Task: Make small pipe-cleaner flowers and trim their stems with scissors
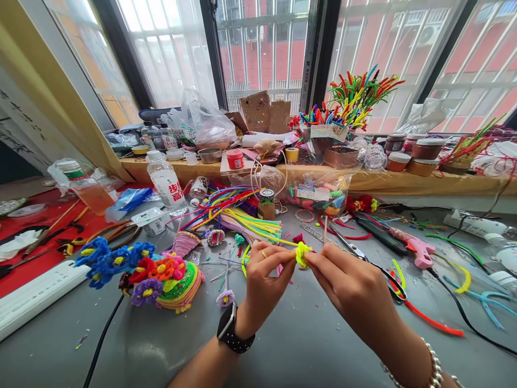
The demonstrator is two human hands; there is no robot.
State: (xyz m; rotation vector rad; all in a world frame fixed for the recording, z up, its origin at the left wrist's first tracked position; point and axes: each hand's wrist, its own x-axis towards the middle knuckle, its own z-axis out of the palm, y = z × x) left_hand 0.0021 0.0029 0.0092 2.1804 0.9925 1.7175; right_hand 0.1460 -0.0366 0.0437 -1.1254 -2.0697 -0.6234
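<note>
Both my hands meet above the grey table and pinch one yellow-green pipe cleaner that is partly wound into a small coil. My left hand, with a black watch on the wrist, holds the straight tail on the left. My right hand, with a bead bracelet on the wrist, pinches the coiled end. A basket of pipe-cleaner flowers in blue, red, orange and purple lies to the left of my hands. A bundle of loose coloured pipe cleaners lies just behind them.
Scissors and a pink glue gun lie right of my hands, with black cables and stray pipe cleaners. A water bottle and a small jar stand behind. The cluttered window ledge holds jars, bags and upright pipe cleaners.
</note>
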